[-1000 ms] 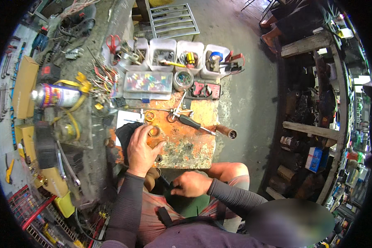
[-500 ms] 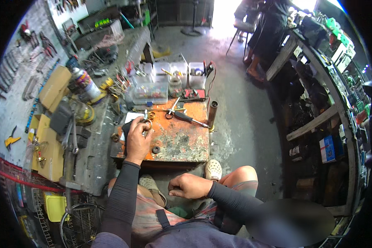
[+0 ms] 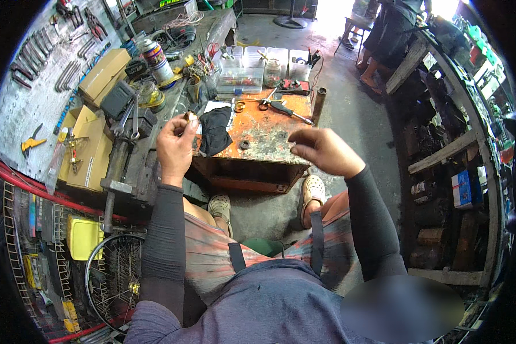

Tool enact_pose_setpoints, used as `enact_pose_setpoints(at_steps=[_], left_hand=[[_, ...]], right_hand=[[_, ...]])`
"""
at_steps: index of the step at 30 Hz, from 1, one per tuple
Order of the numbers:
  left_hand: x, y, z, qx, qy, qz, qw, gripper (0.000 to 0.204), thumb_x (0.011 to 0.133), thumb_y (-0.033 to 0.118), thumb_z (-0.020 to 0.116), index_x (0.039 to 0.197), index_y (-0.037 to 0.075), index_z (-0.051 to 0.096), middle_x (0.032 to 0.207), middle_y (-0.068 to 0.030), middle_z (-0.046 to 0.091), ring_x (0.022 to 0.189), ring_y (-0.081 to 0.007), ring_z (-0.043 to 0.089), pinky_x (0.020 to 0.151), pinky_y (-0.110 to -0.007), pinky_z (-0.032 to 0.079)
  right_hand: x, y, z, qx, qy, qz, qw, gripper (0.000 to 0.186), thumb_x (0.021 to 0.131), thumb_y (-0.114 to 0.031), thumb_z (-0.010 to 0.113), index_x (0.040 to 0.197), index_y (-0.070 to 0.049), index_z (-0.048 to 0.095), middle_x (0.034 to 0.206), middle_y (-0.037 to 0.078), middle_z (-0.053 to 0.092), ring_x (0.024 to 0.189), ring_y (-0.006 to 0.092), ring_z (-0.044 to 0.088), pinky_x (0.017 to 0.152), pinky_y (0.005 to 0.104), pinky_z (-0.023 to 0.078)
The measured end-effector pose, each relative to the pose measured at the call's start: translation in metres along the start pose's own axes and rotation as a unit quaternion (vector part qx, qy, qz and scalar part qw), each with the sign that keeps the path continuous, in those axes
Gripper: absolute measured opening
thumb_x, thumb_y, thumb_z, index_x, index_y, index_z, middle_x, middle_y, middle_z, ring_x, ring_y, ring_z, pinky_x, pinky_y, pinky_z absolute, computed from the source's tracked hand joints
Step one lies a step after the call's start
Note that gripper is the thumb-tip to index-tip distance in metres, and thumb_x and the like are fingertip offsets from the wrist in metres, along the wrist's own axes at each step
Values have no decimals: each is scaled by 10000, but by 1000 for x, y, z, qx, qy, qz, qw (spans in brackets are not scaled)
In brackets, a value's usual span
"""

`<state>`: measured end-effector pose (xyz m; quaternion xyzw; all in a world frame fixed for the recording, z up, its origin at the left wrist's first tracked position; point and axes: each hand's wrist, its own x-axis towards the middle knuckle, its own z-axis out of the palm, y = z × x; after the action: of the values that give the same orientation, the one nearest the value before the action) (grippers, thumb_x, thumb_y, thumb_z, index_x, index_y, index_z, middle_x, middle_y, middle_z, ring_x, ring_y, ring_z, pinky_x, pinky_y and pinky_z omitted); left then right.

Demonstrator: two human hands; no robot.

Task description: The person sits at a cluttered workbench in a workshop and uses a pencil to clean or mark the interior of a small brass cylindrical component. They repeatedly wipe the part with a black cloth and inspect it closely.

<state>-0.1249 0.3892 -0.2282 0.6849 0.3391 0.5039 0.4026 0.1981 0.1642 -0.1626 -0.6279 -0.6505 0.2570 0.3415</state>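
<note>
Right hand now nearer the table

Looks down and forward from head height, fisheye-wide, taking in the orange counter from nearby.

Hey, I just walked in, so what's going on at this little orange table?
Someone's bare left hand pinches a small, shiny, gold-toned part by the left side of the worn orange table; its full shape is hidden. The bare right hand is raised near the table's front right corner, loosely bent, with nothing visible in it. A crumpled black cloth lies at the table's left side, with a dark round ring to its right. Farther back lies a black-handled metal tool.
</note>
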Motion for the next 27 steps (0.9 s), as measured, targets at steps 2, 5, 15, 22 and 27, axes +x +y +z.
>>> enact_pose_setpoints(at_steps=[2, 5, 15, 22, 27], left_hand=[[6, 3, 19, -20, -12, 25, 999, 235, 1026, 166, 834, 952, -27, 721, 1195, -95, 817, 914, -85, 707, 825, -286, 568], [25, 4, 42, -22, -27, 48, 998, 204, 1024, 151, 835, 973, -32, 759, 1205, -103, 824, 908, -80, 707, 825, -282, 572], [29, -26, 139, 56, -141, 35, 988, 267, 980, 175, 890, 1028, -68, 789, 1218, -148, 823, 877, -119, 734, 808, -307, 601], [37, -30, 163, 44, -234, 85, 968, 208, 913, 10, 872, 1100, -17, 784, 1426, -164, 744, 1231, -251, 753, 898, -345, 668], [48, -52, 155, 70, -169, 114, 976, 252, 850, -4, 929, 1014, 9, 739, 1358, -193, 776, 1262, -312, 749, 1073, -415, 589]], right_hand=[[22, -4, -9, -5, 11, 7, 1000, 334, 1042, -249, 767, 1233, 24, 783, 1022, 215, 810, 935, 280, 798, 867, 406, 614], [61, -8, -11, -29, 44, -61, 997, 324, 1037, -223, 768, 1229, 37, 784, 1044, 223, 810, 952, 276, 799, 886, 400, 614], [76, 69, 12, -21, 47, 54, 997, 275, 1044, -154, 759, 1245, 33, 762, 1073, 147, 814, 974, 198, 763, 928, 380, 603], [89, 102, 5, -31, 79, 63, 994, 315, 1006, -132, 774, 1284, 13, 748, 1015, 177, 806, 916, 264, 794, 855, 392, 618], [112, 105, 1, -27, 75, 44, 996, 309, 986, -98, 756, 1276, 8, 750, 1015, 224, 785, 926, 363, 782, 844, 426, 605]])
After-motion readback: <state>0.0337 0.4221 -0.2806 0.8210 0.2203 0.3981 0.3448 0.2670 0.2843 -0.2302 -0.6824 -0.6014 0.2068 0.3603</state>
